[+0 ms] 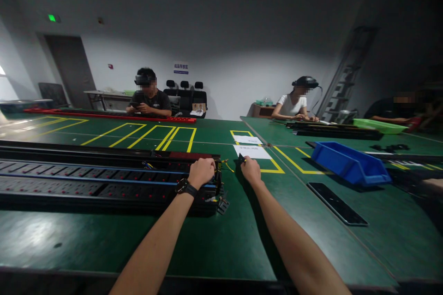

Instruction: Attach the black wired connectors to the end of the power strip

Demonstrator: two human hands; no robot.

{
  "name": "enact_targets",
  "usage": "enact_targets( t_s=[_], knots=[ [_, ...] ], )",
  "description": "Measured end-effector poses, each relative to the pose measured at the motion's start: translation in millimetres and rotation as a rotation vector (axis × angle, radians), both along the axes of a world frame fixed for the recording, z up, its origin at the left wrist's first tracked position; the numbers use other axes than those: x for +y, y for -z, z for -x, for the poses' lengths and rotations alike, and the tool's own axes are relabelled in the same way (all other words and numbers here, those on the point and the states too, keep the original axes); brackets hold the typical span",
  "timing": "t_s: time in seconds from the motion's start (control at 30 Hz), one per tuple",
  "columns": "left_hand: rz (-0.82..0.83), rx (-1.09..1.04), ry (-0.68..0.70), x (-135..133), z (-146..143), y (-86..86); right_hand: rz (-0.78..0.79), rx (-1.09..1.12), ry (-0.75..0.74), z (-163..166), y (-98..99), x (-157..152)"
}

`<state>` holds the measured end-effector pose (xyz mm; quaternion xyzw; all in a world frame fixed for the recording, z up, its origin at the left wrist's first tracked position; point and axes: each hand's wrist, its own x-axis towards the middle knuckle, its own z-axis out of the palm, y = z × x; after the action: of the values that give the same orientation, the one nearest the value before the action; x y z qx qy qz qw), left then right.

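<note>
Long black power strips (pixel 128 187) with rows of sockets and small red marks lie side by side on the green table. My left hand (pixel 202 171), with a watch on its wrist, is closed over the right end of a far strip. Yellow-green wires (pixel 226 164) stick out from that end. To the right, my right hand (pixel 251 170) pinches a small flat black piece (pixel 241 158), apart from the strips. A dark end plate (pixel 223 205) with slots sits at the near strip's end, some wire beside it.
White paper sheets (pixel 252 152) lie within yellow tape lines beyond my right hand. A blue bin (pixel 349 163) and a phone (pixel 337 203) are on the right. Co-workers sit across the table, near a red strip (pixel 166 119) and a green tray (pixel 380 126).
</note>
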<state>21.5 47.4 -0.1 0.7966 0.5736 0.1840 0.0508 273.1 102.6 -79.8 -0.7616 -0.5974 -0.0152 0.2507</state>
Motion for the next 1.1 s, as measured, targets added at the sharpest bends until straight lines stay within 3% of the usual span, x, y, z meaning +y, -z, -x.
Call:
enact_targets(
  t_s=[0.3,0.8,1.1],
  knots=[
    [-0.005,-0.018,-0.007,-1,-1,-0.5,-0.18,0.319,-0.161,18,5.2,15],
    [-0.005,-0.018,-0.011,0,-2,-1.4,-0.208,0.421,-0.279,25,-1.4,7],
    [0.006,0.0,-0.009,-2,-2,-3.9,-0.147,0.504,-0.413,23,8.3,14]
  ],
)
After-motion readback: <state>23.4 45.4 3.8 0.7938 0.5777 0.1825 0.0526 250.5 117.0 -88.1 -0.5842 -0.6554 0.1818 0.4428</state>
